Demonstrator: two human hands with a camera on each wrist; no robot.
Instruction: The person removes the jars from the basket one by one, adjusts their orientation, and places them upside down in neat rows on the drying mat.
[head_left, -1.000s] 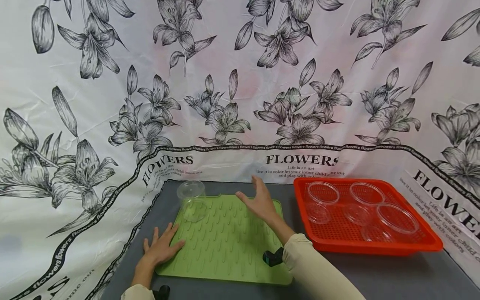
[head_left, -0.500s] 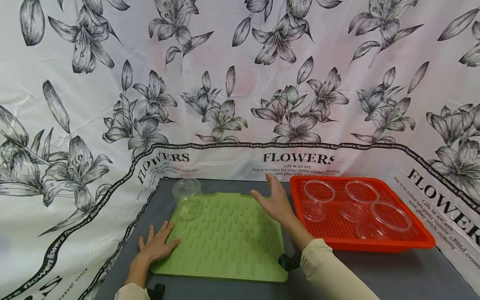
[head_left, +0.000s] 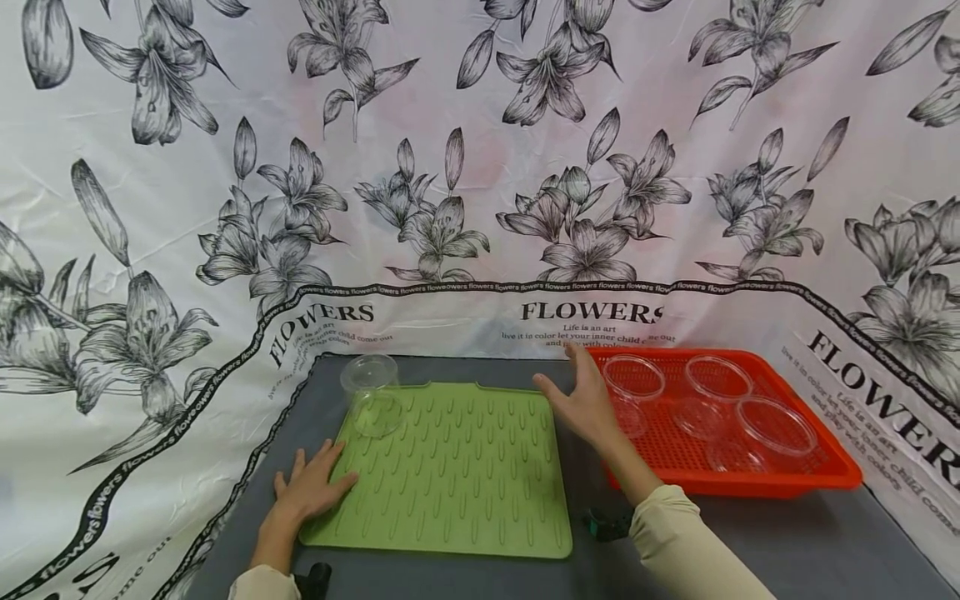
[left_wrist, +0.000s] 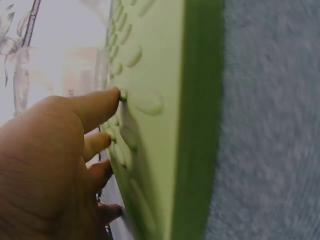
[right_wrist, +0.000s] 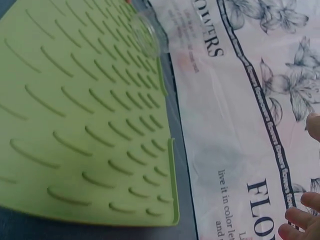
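My left hand [head_left: 307,492] rests with spread fingers on the left edge of a green ridged mat [head_left: 450,475]; in the left wrist view its thumb and fingertips touch the mat [left_wrist: 155,100]. A clear plastic cup [head_left: 372,396] stands at the mat's back left corner. My right hand [head_left: 588,404] is in the air between the mat and a red perforated basket [head_left: 750,483], thumb and fingers apart, holding nothing. Several clear cups stand in the basket; one clear cup [head_left: 633,379] is nearest this hand and partly hidden behind it. Only fingertips [right_wrist: 300,217] show in the right wrist view.
A grey table [head_left: 517,579] lies under the mat and basket. Behind and at both sides hangs a white curtain [head_left: 450,325] printed with flowers and lettering, reaching the table's back edge.
My right hand has moved right, from over the mat toward the red basket. The left hand stays at the mat's left edge. The head view has shifted slightly.
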